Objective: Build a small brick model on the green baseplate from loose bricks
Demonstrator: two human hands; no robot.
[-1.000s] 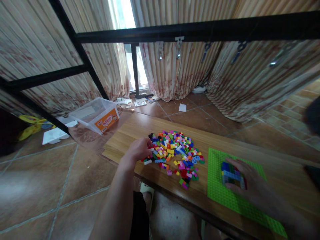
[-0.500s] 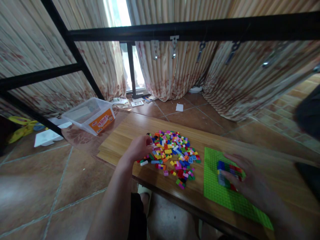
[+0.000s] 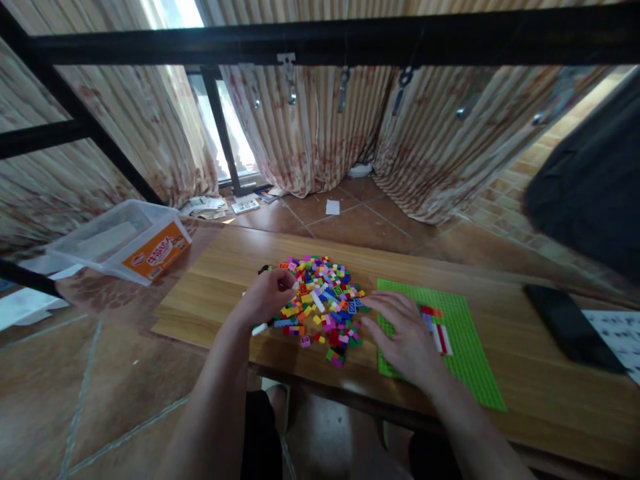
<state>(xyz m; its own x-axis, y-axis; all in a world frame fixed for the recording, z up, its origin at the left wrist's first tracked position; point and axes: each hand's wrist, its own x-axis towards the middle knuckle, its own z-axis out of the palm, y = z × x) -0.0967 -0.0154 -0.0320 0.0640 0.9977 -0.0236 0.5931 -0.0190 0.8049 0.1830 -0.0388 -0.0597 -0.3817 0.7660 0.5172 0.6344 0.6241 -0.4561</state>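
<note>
A heap of small coloured toy bricks [image 3: 320, 300] lies spread over the wooden bench. At the heap's left side is my left hand [image 3: 266, 295], its thumb and fingertips pinched together; what sits between them, if anything, is too small to make out. My right hand [image 3: 404, 333] hovers over the left part of a green studded baseplate [image 3: 477, 373], with thumb and fingers apart and pointing toward the heap. Joined bricks [image 3: 439, 333] in red, white, orange and blue stand on the baseplate, partly hidden by this hand.
A clear plastic box [image 3: 115, 233] with an orange label stands left of the bench [image 3: 200, 280]. To the right lie a black flat object [image 3: 570, 327] and a printed sheet [image 3: 615, 333]. A black metal bar [image 3: 320, 43] with hanging hooks crosses above.
My right hand has moved left from the bricks on the baseplate toward the heap, uncovering part of the build. My left hand stays pinched at the heap. The camera view has turned right.
</note>
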